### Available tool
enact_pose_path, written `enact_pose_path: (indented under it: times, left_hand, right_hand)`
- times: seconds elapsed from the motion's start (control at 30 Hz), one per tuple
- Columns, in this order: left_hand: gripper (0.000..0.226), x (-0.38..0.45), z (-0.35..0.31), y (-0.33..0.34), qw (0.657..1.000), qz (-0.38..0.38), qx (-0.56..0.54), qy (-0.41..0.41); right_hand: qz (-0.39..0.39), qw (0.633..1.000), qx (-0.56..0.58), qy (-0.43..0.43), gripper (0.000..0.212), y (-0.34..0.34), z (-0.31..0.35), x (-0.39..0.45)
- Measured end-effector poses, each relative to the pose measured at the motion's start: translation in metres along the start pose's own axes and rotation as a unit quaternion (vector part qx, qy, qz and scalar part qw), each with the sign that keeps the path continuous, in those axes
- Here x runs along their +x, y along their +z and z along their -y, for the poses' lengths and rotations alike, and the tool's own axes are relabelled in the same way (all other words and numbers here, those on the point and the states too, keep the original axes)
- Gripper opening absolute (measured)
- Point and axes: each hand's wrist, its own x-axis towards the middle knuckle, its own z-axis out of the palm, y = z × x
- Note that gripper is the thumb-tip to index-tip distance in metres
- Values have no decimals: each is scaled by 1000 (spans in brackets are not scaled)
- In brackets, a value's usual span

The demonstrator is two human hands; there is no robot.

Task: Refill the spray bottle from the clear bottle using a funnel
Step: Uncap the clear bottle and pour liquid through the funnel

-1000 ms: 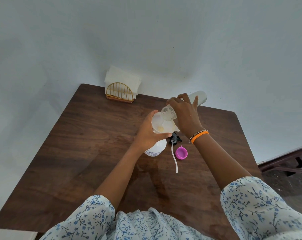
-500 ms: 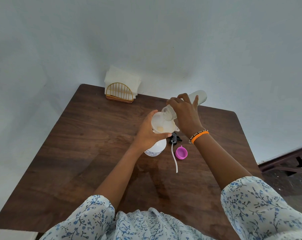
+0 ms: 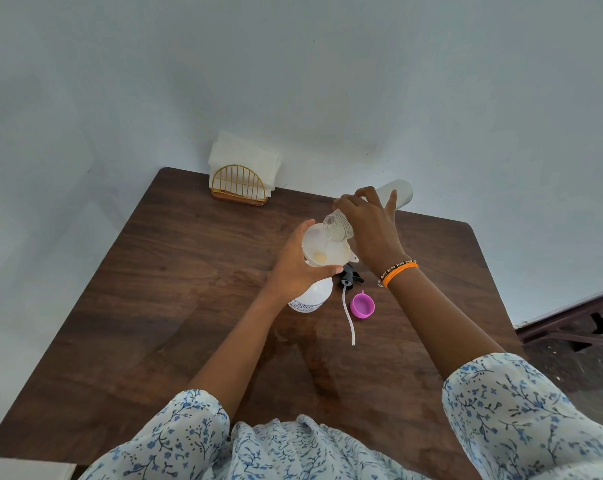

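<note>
A white spray bottle (image 3: pixel 312 296) stands uncapped on the brown table (image 3: pixel 175 306), with a white funnel (image 3: pixel 322 249) seated in its neck. My left hand (image 3: pixel 298 268) grips the funnel and the bottle's neck. My right hand (image 3: pixel 369 230) holds the clear bottle (image 3: pixel 395 194) tipped steeply, mouth over the funnel's bowl, and a thin stream of liquid runs down into it. Liquid pools at the funnel's bottom.
The black spray head (image 3: pixel 350 277) with its white dip tube (image 3: pixel 348 317) lies on the table just right of the spray bottle. A purple cap (image 3: pixel 362 305) rests beside it. A gold wire napkin holder (image 3: pixel 240 183) with white napkins stands at the far edge.
The stream keeps flowing into the funnel. Both hands and both bottles stay almost where they were.
</note>
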Motion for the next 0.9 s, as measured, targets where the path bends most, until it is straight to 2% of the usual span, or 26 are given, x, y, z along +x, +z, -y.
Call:
enact_pose_path:
  times: [0.9]
  left_hand:
    - [88, 0, -1, -1, 1000, 1, -6, 3]
  right_hand:
    - [-4, 1000, -8, -1, 49, -2, 2, 1]
